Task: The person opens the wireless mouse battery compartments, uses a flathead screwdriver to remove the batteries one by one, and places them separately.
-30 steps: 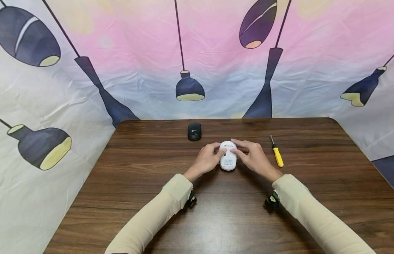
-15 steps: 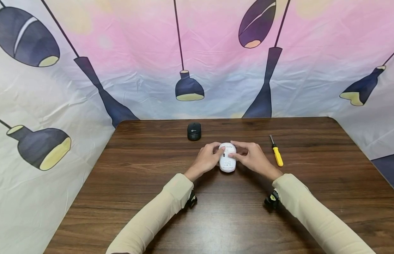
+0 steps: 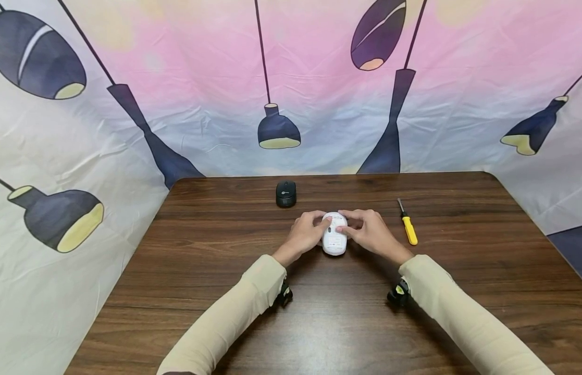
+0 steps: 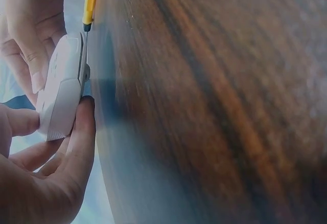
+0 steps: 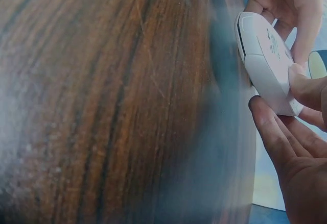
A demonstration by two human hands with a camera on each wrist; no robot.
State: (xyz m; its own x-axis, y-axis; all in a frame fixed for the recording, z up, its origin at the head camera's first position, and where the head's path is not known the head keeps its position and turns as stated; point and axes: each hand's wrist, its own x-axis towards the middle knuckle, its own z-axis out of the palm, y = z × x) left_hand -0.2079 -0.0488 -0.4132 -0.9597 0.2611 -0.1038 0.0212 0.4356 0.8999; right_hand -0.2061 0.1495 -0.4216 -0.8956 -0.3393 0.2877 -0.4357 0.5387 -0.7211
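You've got the small white plastic computer mouse [image 3: 335,240] flipped belly-up near the middle of the dark wood-grain table [image 3: 225,312], and both hands are on it: your left hand [image 3: 306,234] clasps its left side with the thumb pressed on the underside, and your right hand [image 3: 371,232] pinches the right side, fingers curled round the far end. To me this looks like the working-the-bottom-open stage, probably the battery cover, though I can't tell if anything has come loose yet. The next bit likely wants a steady thumb push while the other hand braces the shell. The yellow-handled screwdriver [image 3: 407,229] lies untouched just right of your right hand, and the black mouse [image 3: 286,193] sits further back. Compared with a second ago, the mouse has slid a touch nearer and left, and your right fingers have closed in over it.
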